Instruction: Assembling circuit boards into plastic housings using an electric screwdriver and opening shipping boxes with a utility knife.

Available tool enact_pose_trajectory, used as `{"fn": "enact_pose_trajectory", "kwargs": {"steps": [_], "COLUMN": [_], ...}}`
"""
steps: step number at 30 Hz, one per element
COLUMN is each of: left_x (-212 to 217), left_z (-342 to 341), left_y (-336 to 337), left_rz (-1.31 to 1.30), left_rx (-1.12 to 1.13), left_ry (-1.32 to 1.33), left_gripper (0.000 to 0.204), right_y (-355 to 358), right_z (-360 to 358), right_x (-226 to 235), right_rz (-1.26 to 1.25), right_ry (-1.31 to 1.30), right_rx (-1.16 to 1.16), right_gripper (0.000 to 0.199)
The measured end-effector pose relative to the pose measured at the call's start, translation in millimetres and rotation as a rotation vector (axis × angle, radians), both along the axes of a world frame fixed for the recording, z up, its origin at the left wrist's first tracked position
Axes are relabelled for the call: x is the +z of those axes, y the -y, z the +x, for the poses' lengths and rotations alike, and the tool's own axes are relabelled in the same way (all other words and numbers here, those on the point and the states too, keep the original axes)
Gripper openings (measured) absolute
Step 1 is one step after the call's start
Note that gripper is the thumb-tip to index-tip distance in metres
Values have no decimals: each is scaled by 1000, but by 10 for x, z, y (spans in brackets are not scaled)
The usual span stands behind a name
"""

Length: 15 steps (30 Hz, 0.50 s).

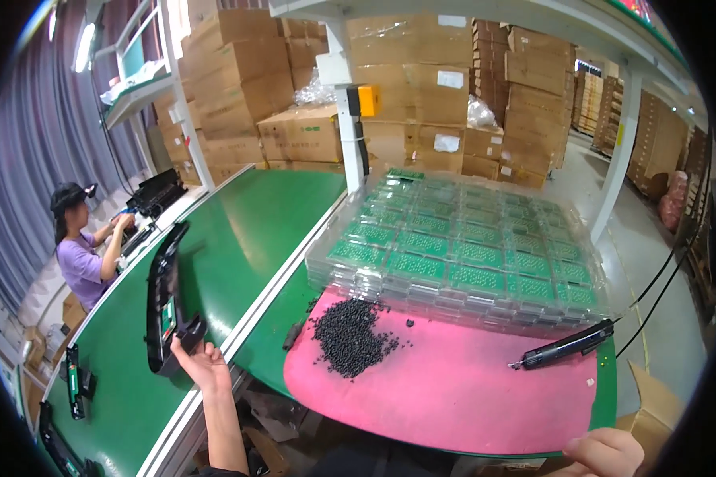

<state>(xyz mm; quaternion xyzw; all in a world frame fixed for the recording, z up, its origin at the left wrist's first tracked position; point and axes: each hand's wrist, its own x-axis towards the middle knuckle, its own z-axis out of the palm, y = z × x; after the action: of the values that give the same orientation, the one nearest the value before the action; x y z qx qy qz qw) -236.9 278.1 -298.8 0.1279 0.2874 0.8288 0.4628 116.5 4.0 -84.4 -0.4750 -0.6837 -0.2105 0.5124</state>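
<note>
My left hand (203,362) grips the lower end of a long black plastic housing (164,298) with a small green board inside, holding it upright over the green conveyor belt (239,230). My right hand (605,451) sits at the lower right edge, below the pink mat (453,389), fingers curled; nothing shows in it. On the mat lie a pile of small black screws (348,334) and a black electric screwdriver (565,346) with a cable.
Stacked clear trays of green circuit boards (461,250) fill the back of the bench. More black housings (73,380) lie on the belt at lower left. Another person (83,246) works at the far left. Cardboard boxes (406,71) are stacked behind.
</note>
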Motion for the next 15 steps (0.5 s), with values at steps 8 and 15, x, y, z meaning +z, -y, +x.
{"fn": "enact_pose_trajectory", "kwargs": {"steps": [8, 15], "left_x": [-22, 186], "left_z": [82, 1052], "left_y": [-634, -238], "left_rz": [-3, 583], "left_rx": [-541, -457], "left_ry": [-80, -1096], "left_gripper": [62, 107], "right_y": [152, 1525], "right_z": [747, 2027], "right_x": [-503, -1165], "right_rz": [-130, -117], "right_ry": [642, 521], "right_rx": [-344, -1333], "right_gripper": [35, 29]}}
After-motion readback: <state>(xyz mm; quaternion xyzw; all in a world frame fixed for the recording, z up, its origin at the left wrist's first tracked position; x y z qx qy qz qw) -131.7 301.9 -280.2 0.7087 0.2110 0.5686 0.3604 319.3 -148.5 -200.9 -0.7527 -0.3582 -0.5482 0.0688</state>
